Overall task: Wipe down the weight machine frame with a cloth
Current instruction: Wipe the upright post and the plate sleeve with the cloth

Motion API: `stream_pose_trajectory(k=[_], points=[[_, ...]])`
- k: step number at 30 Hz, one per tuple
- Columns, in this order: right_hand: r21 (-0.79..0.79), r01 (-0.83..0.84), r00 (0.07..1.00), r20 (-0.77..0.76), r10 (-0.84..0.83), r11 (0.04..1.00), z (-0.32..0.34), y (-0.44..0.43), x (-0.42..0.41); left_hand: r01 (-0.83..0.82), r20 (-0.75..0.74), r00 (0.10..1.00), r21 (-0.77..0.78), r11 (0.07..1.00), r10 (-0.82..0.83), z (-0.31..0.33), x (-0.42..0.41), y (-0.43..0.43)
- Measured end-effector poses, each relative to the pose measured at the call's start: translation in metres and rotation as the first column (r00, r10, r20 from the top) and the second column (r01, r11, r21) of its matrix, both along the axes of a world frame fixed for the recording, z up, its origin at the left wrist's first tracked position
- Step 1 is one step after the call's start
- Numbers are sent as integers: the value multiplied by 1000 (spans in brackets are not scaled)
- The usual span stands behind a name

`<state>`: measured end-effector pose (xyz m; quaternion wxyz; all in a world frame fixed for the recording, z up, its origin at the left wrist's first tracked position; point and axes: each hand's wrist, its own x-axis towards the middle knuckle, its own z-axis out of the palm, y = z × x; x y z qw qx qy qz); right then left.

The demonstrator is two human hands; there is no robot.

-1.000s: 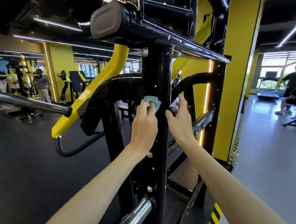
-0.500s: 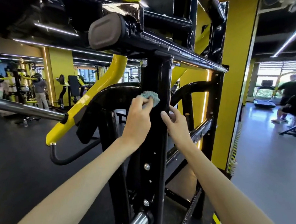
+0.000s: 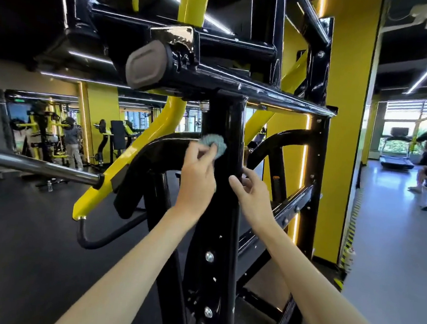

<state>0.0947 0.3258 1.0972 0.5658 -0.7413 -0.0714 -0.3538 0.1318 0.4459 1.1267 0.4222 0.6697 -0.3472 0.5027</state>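
cloth [image 3: 213, 143] was small, blue-grey and bunched, pressed on the black upright post [image 3: 219, 213] of the frame, just under the top crossbar. My left hand [image 3: 197, 176] pinched it, fingers curled. My right hand [image 3: 252, 190] held the post just below: thumb on the front, fingers curled round the right edge. The curved black tube [image 3: 162, 153] and yellow lever [image 3: 137, 156] crowded the left side, with the chrome bar [image 3: 37, 166] further left.
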Motion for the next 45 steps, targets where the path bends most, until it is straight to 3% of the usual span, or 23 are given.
stream_pose_trajectory(k=[4, 9, 14, 18, 24, 27, 32, 37, 41, 45], points=[[-12, 16, 1000, 26, -16, 1000, 1, -2, 3, 10, 67, 997, 186, 982, -23, -29, -6, 4], [28, -41, 999, 16, 41, 999, -1, -3, 1, -72, 45, 996, 5, 997, 72, 13, 13, 3], [49, -41, 999, 25, 40, 998, -1, -4, 4, -34, 42, 999, 158, 987, 28, -25, -4, 10], [55, -59, 998, 15, 59, 997, -2, -5, 5, -76, 79, 994, 69, 995, 71, 18, 10, 7], [37, -59, 998, 10, 59, 998, -1, -7, 5, -30, 10, 1000, 91, 995, 29, -36, -7, 4], [51, -77, 997, 14, 77, 996, -2, -7, 6, -48, 20, 999, 77, 996, 47, -1, -1, 0], [38, -92, 996, 17, 92, 995, -1, -7, 4, -115, -131, 985, -38, 993, 109, 41, 5, -12], [28, -60, 997, 42, 59, 998, -1, -8, 7, -148, 41, 989, 111, 983, 144, 17, -1, -3], [45, -118, 993, 3, 118, 992, 1, -10, 4, -189, 1, 982, 29, 982, 189, 52, 5, -15], [101, -249, 966, -54, 255, 963, 2, -18, 0, -153, 7, 988, 88, 984, 153, -15, 5, -6]])
